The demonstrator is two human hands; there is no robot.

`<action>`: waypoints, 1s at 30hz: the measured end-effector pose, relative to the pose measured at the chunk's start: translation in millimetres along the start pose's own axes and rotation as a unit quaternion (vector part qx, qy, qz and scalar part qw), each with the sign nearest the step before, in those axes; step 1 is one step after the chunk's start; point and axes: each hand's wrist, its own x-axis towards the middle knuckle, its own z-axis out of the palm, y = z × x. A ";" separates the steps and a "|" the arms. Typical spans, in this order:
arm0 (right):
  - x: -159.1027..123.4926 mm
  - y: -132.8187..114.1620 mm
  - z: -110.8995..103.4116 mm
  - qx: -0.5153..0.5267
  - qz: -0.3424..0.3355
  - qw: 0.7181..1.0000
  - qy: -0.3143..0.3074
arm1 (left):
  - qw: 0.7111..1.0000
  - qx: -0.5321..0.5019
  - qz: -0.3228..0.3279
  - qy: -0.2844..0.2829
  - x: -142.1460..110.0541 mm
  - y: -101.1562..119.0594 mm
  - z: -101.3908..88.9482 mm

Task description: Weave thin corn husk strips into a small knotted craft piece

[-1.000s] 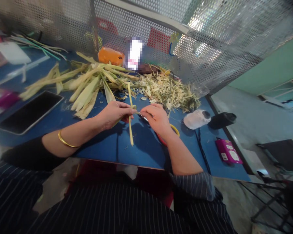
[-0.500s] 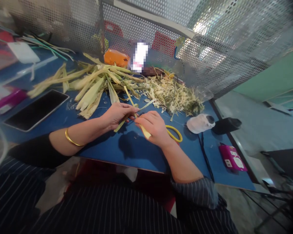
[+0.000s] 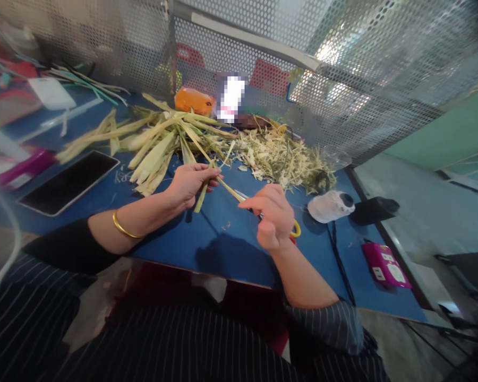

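My left hand (image 3: 189, 185) pinches a small crossing of pale green-yellow husk strips between thumb and fingers. One strip (image 3: 229, 190) runs taut from there down to the right, its end held in the closed fingers of my right hand (image 3: 273, 215). Other loose ends stick up and hang below the left fingertips. Partly hidden under my right hand lie scissors (image 3: 297, 229), with a yellow handle loop and a bit of red showing. Behind my hands are a heap of long dried husk leaves (image 3: 153, 156) and a pile of shredded husk pieces (image 3: 273, 156).
To the right stand a white thread spool (image 3: 330, 207) and a black one (image 3: 374, 210), near a purple box (image 3: 387, 265). A dark-screened phone (image 3: 69, 183) lies left. An orange packet (image 3: 194, 101) and a blurred bright screen (image 3: 231, 98) sit before the perforated metal panel (image 3: 242, 42).
My right hand first worked close to the left fingertips, then took the hanging strip and drew it out to the right. My left hand keeps its pinch. The view has shifted slightly.
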 end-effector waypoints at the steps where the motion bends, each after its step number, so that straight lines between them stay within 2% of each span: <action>1: 0.0 -1.7 0.9 -0.019 0.006 1.000 0.008 | 1.000 0.001 0.003 -0.004 -0.7 -1.3 0.6; 3: 0.2 -3.3 6.8 -0.091 -0.020 0.994 -0.049 | 1.000 -0.002 -0.002 -0.026 -3.7 -5.0 3.4; 6: -0.1 -2.9 22.6 -0.206 -0.103 0.952 -0.202 | 0.998 -0.019 -0.022 -0.058 -8.5 -11.1 8.4; 9: -1.9 -2.0 37.0 -0.271 -0.144 0.915 -0.261 | 0.998 -0.018 -0.024 -0.056 -9.0 -15.7 10.5; 13: -4.9 -1.8 43.9 -0.287 -0.138 0.909 -0.269 | 0.997 0.003 -0.026 -0.067 -6.5 -18.8 9.8; 20: -8.9 7.3 41.1 -0.249 -0.069 0.947 -0.189 | 0.986 0.015 -0.007 -0.164 -10.3 -4.6 6.5; 23: -8.9 7.4 40.9 -0.222 -0.073 0.956 -0.180 | 0.991 0.024 -0.006 -0.133 -9.5 -1.1 5.5; 26: -8.0 3.3 40.4 -0.190 -0.105 0.956 -0.198 | 0.995 0.010 -0.005 -0.096 -6.9 -2.0 5.3; 30: -7.7 -1.5 38.5 -0.166 -0.133 0.957 -0.199 | 0.996 -0.009 -0.003 -0.084 -6.5 -3.0 5.8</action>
